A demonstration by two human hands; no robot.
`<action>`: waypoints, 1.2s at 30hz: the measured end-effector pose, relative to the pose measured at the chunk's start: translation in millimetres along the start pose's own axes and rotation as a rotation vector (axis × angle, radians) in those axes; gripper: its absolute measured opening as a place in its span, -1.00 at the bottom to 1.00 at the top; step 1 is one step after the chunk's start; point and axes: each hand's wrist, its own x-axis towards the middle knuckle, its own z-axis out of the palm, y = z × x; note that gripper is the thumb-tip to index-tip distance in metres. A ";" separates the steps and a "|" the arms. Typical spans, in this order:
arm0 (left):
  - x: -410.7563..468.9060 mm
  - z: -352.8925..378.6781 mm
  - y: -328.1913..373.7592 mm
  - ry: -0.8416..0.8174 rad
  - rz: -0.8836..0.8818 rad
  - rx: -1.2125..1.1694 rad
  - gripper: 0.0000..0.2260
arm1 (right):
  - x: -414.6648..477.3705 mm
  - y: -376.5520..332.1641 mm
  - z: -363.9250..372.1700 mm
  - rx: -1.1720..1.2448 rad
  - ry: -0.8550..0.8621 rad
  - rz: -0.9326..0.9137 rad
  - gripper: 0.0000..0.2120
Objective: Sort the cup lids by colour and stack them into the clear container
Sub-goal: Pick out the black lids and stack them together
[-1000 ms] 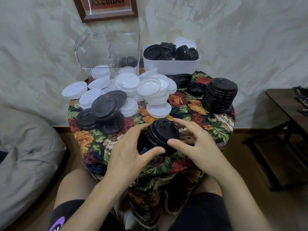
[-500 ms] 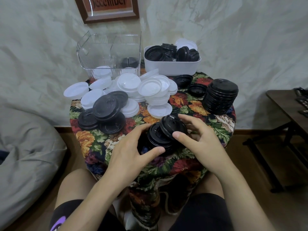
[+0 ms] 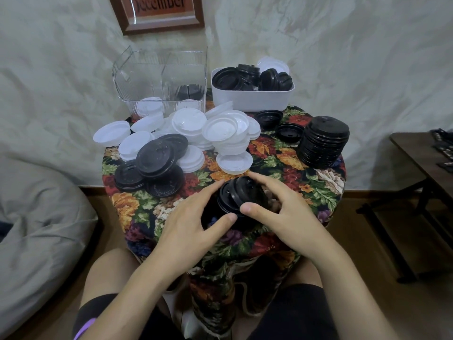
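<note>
A short stack of black lids (image 3: 239, 197) stands near the table's front edge. My left hand (image 3: 191, 224) grips it from the left, thumb at the front. My right hand (image 3: 282, 212) grips it from the right, thumb on the front rim and fingers curled over the far side. The clear container (image 3: 160, 82) stands at the back left, with white lids in its left half and black lids in its right half. Loose white lids (image 3: 215, 133) pile in front of it. More black lids (image 3: 157, 165) lie at the left. A tall black stack (image 3: 323, 141) stands at the right.
A white tub (image 3: 252, 96) of mixed lids sits at the back right. Two upturned black lids (image 3: 279, 123) lie before it. The small round table has a floral cloth (image 3: 318, 185). A grey beanbag (image 3: 36, 217) is at the left, a dark wooden table (image 3: 426, 163) at the right.
The top black lid, tilted and shifted right half a second ago, now sits squarely on the stack between both hands. My right thumb has moved in against the front rim.
</note>
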 end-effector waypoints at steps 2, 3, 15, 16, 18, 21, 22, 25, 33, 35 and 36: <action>-0.2 0.7 0.9 0.019 0.002 0.001 -0.47 | -2.4 0.5 -1.1 0.016 -0.054 0.003 -0.24; -0.4 1.2 1.4 0.029 -0.001 0.002 -0.47 | -4.0 0.5 -2.1 0.035 -0.070 0.003 -0.27; 0.4 5.1 -1.5 0.055 -0.051 -0.036 -0.24 | -0.2 -5.5 -1.3 -0.061 -0.013 -0.009 -0.15; 0.4 4.9 -1.6 0.051 -0.046 -0.023 -0.23 | -0.7 -6.3 -0.9 -0.063 -0.026 -0.015 -0.16; 0.5 3.9 -2.1 0.036 -0.036 -0.009 -0.22 | -3.1 -6.5 -1.6 -0.050 -0.039 -0.023 -0.26; 0.8 2.6 -3.4 0.020 -0.028 -0.009 -0.25 | -6.8 -6.4 -5.6 -0.034 -0.047 -0.004 -0.36; 0.6 2.3 -4.0 0.016 -0.024 -0.006 -0.26 | -7.5 -6.2 -6.6 -0.034 -0.047 0.001 -0.37; -0.5 1.0 -4.7 0.002 -0.018 -0.012 -0.33 | -7.4 -6.4 -6.7 -0.053 -0.022 0.008 -0.36; 1.2 -3.5 -4.5 -0.041 -0.030 -0.091 -0.34 | 0.8 -11.6 0.7 -0.098 -0.046 -0.015 -0.30; 2.1 -3.4 -6.0 -0.046 -0.031 -0.101 -0.35 | 2.0 -12.4 2.6 -0.112 -0.051 -0.015 -0.26; 2.3 -3.1 -6.9 -0.045 -0.033 -0.104 -0.34 | 2.3 -12.7 3.0 -0.114 -0.053 -0.013 -0.25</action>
